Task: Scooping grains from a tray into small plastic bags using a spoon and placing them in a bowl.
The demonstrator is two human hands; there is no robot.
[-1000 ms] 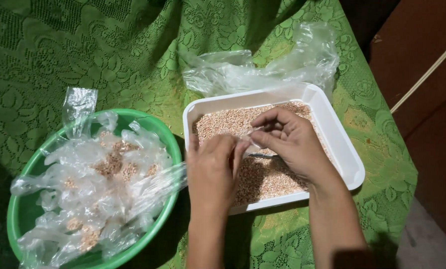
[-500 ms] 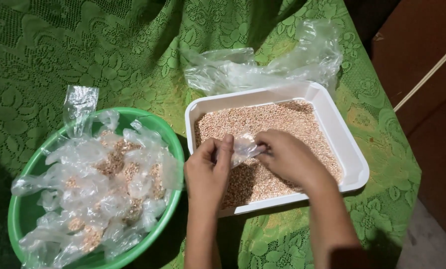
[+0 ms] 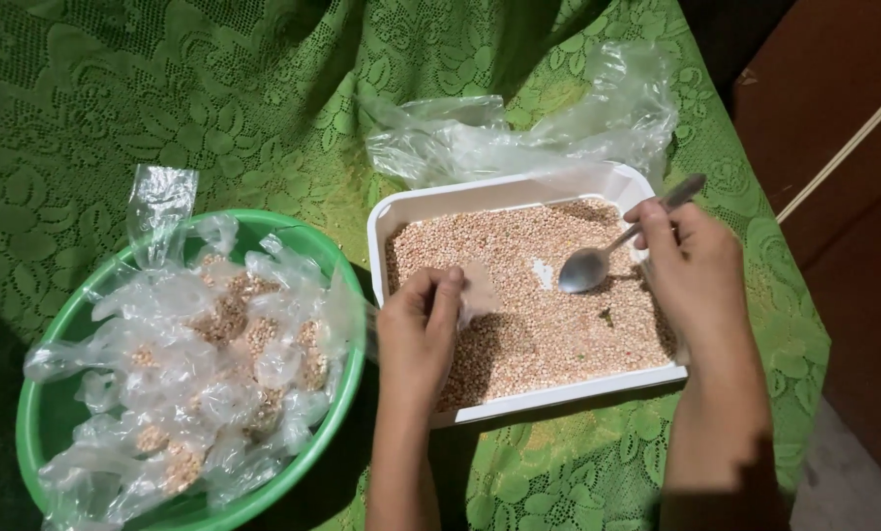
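A white rectangular tray (image 3: 519,194) holds a layer of small brownish grains (image 3: 548,324). My left hand (image 3: 419,329) hovers over the tray's left part, pinching a small clear plastic bag (image 3: 478,290) held over the grain. My right hand (image 3: 691,264) is over the tray's right edge, gripping a metal spoon (image 3: 598,261) whose bowl rests on the grains near the middle.
A green round basin (image 3: 312,393) at the left holds several small clear bags filled with grain (image 3: 214,344). Empty clear plastic bags (image 3: 519,133) lie crumpled behind the tray. Everything sits on a green lace tablecloth (image 3: 214,88). Dark wooden furniture (image 3: 834,147) stands at the right.
My hands have separated: the right hand moved right and now holds the spoon, while the left keeps the small bag. Earlier both hands worked the bag together.
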